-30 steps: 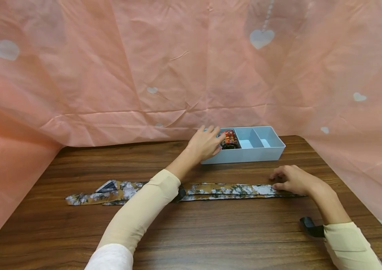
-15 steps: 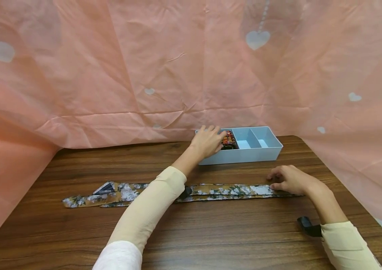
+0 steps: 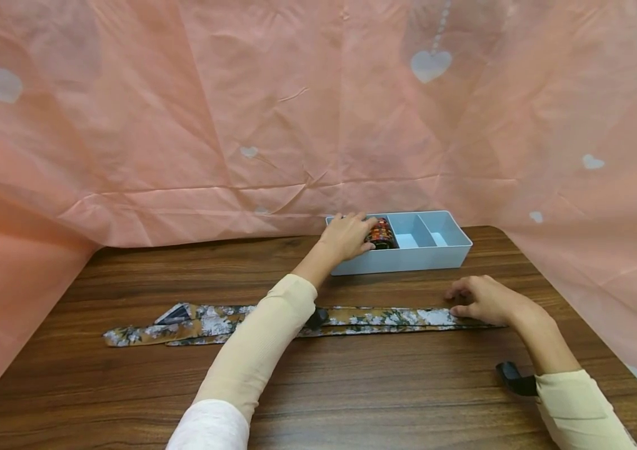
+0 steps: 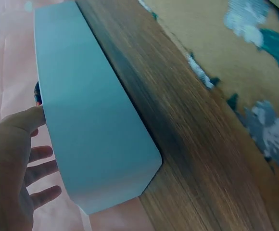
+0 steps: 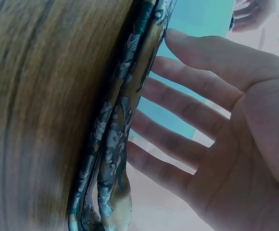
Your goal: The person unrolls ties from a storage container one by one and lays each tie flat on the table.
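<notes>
I have the left hand at one o'clock over the box, fingers loosely spread beside the roll; whether they pinch it, I can't tell. That compartment probably stops the roll unwinding. The tie lies doubled across the table, ten to two o'clock, presumably to stay flat. At two, my right hand has fingers apart, gripping nothing, thumb at the tie's edge, seemingly steadying it.

Curtained-off tabletop space, room unclear; pink heart-print cloth; wooden table.
</notes>
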Action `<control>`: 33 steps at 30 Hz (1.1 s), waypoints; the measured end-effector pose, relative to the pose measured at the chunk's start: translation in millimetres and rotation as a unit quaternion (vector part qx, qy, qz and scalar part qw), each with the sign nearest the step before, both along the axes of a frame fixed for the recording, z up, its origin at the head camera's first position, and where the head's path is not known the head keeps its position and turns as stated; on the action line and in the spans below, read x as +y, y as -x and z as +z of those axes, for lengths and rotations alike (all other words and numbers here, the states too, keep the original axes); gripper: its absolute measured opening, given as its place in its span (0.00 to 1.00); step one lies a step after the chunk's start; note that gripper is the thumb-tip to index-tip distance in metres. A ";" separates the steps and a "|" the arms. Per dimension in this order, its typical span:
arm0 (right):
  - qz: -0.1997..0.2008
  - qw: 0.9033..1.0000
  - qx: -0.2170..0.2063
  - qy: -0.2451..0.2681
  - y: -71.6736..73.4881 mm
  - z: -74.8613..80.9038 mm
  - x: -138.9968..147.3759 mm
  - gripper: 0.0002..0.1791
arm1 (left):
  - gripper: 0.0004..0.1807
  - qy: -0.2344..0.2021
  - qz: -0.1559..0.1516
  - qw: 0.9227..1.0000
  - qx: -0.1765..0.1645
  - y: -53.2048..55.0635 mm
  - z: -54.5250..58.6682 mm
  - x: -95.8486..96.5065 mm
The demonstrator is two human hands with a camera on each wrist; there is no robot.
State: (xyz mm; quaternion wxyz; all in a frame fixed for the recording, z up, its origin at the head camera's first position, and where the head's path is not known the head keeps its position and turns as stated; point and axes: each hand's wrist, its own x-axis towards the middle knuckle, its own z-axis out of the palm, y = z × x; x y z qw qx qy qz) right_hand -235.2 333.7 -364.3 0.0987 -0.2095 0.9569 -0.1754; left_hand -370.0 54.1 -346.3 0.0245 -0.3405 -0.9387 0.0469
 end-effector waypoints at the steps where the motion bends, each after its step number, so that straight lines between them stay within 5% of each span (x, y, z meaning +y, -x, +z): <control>1: 0.001 1.000 0.001 0.000 0.1 -0.1 0.3 0.13 | 0.35 -0.009 0.003 1.000 -0.007 0.9 -0.5 0.8; 17: -0.006 1.000 0.004 -0.001 -9.7 0.2 12.4 0.15 | 0.36 -0.096 0.018 0.994 -0.048 4.0 -9.3 24.4; 33: -0.004 1.000 0.010 0.000 -9.9 -0.2 13.5 0.15 | 0.37 -0.160 0.044 0.982 -0.090 5.1 -15.0 26.0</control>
